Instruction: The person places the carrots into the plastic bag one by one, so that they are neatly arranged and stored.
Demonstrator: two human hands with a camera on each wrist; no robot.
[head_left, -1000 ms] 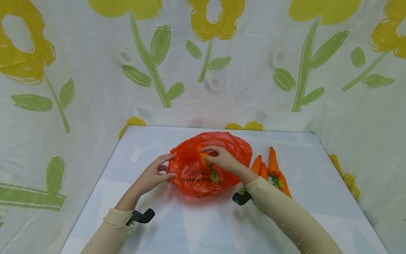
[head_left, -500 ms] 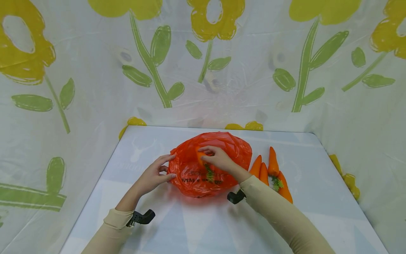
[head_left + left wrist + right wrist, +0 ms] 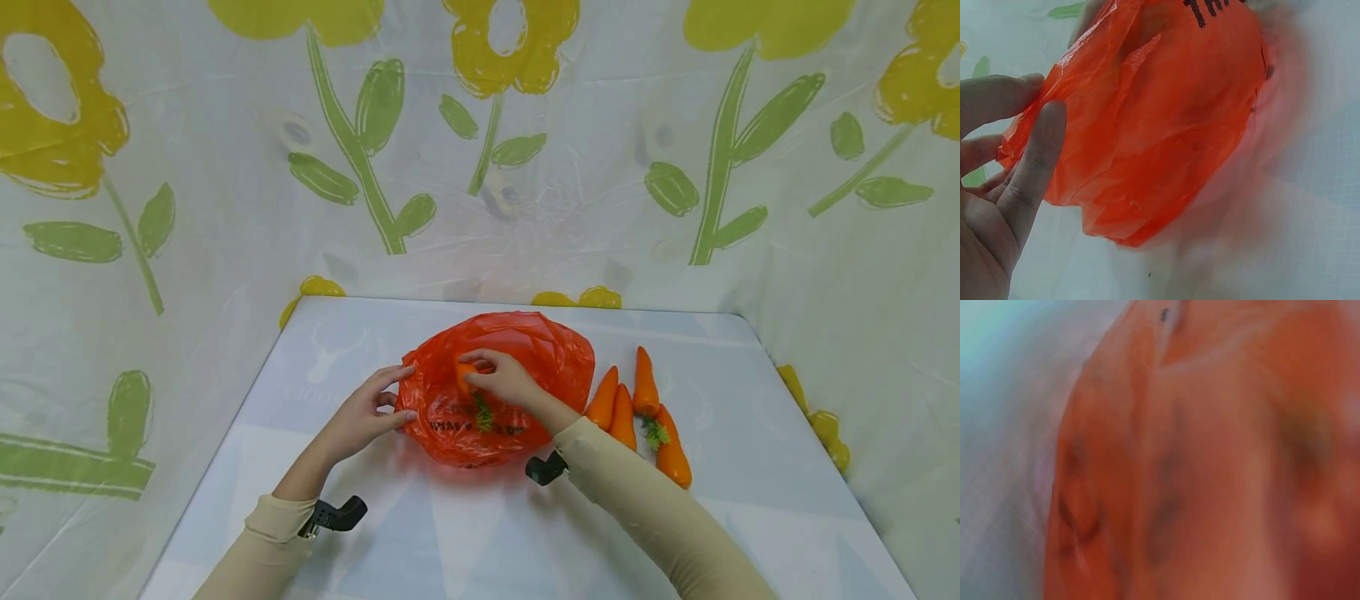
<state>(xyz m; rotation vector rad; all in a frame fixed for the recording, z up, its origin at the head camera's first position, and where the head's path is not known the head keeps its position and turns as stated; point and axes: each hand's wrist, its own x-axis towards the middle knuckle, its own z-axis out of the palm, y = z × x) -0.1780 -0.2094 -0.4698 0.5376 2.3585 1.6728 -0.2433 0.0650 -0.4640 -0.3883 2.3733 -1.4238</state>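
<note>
A thin red plastic bag (image 3: pixel 555 348) with black print lies on the table, its mouth spread wide. My left hand (image 3: pixel 360 421) pinches the bag's left edge; in the left wrist view the thumb (image 3: pixel 1041 147) lies on the near side of the film, with fingers on the other. Over the bag's opening, my right hand (image 3: pixel 508 382) grips an orange carrot (image 3: pixel 464 379) whose green leafy top (image 3: pixel 483 414) hangs toward the printed side. Red film (image 3: pixel 1104 506) fills most of the right wrist view, blurred, and the right fingers do not show there.
Several more orange carrots lie right of the bag, among them an upper one (image 3: pixel 646 385) and a lower one (image 3: pixel 673 450); the right forearm passes close to them. The white table (image 3: pixel 757 433) is backed by a curtain (image 3: pixel 585 225) printed with yellow flowers.
My right hand has moved a little to the left over the bag, carrying the carrot with it. The left hand keeps its hold on the bag's edge, nearly still.
</note>
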